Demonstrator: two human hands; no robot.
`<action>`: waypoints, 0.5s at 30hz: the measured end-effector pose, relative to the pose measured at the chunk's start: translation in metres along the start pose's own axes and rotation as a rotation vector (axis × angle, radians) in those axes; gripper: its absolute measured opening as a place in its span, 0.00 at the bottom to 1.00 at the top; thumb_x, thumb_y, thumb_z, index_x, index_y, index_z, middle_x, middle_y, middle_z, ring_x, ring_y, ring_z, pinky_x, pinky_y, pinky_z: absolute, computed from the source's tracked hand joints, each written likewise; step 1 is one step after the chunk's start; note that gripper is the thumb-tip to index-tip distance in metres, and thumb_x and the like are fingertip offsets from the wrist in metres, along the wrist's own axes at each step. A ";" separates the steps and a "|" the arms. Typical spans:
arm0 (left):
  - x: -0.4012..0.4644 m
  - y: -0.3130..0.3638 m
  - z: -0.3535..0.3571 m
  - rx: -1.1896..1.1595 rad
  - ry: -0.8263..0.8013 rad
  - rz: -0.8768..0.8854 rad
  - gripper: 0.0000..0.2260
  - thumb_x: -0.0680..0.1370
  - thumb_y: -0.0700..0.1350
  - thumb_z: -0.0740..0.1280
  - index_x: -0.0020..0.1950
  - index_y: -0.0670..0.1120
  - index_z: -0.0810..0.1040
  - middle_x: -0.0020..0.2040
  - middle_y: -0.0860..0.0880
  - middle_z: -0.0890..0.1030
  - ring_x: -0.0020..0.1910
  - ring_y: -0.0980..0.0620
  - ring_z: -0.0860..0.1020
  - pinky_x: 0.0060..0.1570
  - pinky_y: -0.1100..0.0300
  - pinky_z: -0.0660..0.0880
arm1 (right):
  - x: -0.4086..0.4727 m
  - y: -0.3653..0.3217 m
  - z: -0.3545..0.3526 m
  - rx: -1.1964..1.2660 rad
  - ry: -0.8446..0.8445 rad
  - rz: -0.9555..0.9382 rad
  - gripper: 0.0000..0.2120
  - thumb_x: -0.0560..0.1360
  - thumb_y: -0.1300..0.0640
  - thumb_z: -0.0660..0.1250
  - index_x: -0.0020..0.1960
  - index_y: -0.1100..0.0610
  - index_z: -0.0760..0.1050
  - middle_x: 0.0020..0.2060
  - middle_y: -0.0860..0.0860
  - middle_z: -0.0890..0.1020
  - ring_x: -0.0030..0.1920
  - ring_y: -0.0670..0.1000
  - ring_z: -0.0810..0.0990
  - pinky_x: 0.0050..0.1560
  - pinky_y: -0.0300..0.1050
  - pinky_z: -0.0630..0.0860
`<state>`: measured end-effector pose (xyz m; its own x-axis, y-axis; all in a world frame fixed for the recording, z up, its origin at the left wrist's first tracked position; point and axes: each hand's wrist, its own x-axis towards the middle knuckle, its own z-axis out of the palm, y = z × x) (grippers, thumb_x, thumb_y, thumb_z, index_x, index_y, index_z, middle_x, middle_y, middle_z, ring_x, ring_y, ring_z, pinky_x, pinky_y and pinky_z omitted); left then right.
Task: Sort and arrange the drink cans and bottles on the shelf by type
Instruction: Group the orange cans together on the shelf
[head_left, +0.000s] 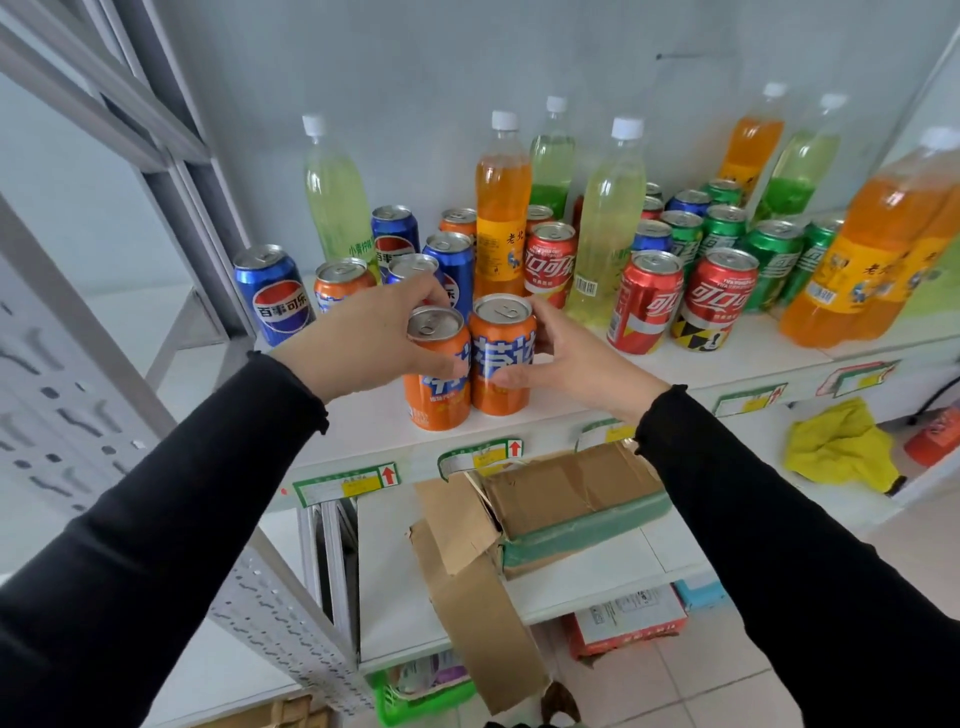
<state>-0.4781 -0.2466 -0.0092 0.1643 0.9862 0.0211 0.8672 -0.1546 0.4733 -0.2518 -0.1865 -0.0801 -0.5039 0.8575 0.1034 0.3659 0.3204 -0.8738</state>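
Two orange soda cans stand side by side at the front edge of the white shelf (571, 400). My left hand (363, 338) grips the left orange can (436, 384) from its left side. My right hand (571, 358) wraps the right orange can (501, 358) from its right side. Behind them stand blue cola cans (270, 296), another orange can (340, 283), red cola cans (644, 301), green cans (769, 260), and tall bottles of pale lime (605, 218), orange (501, 208) and green drink (550, 161).
A torn cardboard box (561, 499) lies on the shelf below. A yellow cloth (836, 447) and a red object sit at the lower right. A grey perforated upright (291, 623) stands at the left. Price tags line the shelf edge.
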 end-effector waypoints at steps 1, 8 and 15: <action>0.000 0.000 0.001 0.008 -0.008 0.001 0.24 0.71 0.58 0.75 0.63 0.58 0.70 0.52 0.58 0.78 0.44 0.61 0.76 0.36 0.65 0.72 | 0.000 0.000 0.000 0.003 -0.014 -0.005 0.39 0.71 0.56 0.79 0.76 0.52 0.63 0.69 0.46 0.76 0.67 0.45 0.76 0.70 0.52 0.72; -0.003 -0.011 -0.024 -0.178 0.129 -0.007 0.21 0.76 0.68 0.61 0.59 0.56 0.78 0.53 0.53 0.82 0.52 0.48 0.82 0.55 0.47 0.79 | 0.006 -0.018 -0.022 0.068 -0.019 0.069 0.37 0.74 0.27 0.56 0.77 0.45 0.64 0.72 0.44 0.73 0.70 0.45 0.72 0.71 0.50 0.70; 0.030 -0.029 -0.051 0.026 0.214 -0.030 0.22 0.76 0.61 0.67 0.67 0.52 0.75 0.62 0.54 0.79 0.62 0.51 0.77 0.60 0.54 0.72 | 0.059 -0.033 -0.035 0.095 0.068 0.100 0.26 0.80 0.41 0.63 0.75 0.49 0.67 0.71 0.47 0.74 0.69 0.46 0.73 0.71 0.50 0.71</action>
<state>-0.5227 -0.2099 0.0226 0.0372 0.9800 0.1957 0.8824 -0.1241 0.4538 -0.2665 -0.1320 -0.0283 -0.4134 0.9095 0.0428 0.3343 0.1954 -0.9220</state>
